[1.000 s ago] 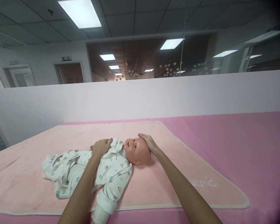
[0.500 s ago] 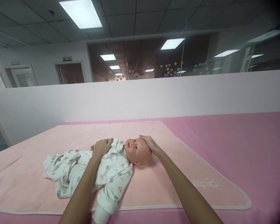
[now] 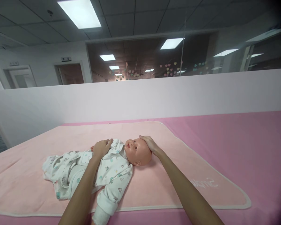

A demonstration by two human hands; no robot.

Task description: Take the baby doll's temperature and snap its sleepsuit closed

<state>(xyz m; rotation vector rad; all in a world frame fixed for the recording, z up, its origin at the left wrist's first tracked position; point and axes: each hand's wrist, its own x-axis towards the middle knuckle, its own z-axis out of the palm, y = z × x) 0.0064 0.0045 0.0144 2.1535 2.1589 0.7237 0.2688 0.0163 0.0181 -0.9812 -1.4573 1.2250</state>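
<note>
A baby doll [image 3: 137, 153] lies on its back on a peach-coloured blanket [image 3: 168, 193], its bald head pointing right. It wears a white printed baby outfit [image 3: 115, 170] with long sleeves. On the doll's chest rests my left hand [image 3: 102, 147], laid flat with the fingers pointing away from me. My right hand [image 3: 150, 145] touches the crown of the doll's head, its fingers stretched over the far side. Part of the doll's middle is hidden behind my left forearm. One sleeved arm of the doll reaches toward the near edge.
Beneath the blanket spreads a pink mat or sheet [image 3: 253, 150]. A low white wall [image 3: 154, 97] stands behind it, with glass panels [image 3: 150, 59] above. Mirrored lettering [image 3: 204, 183] shows on the blanket's right corner.
</note>
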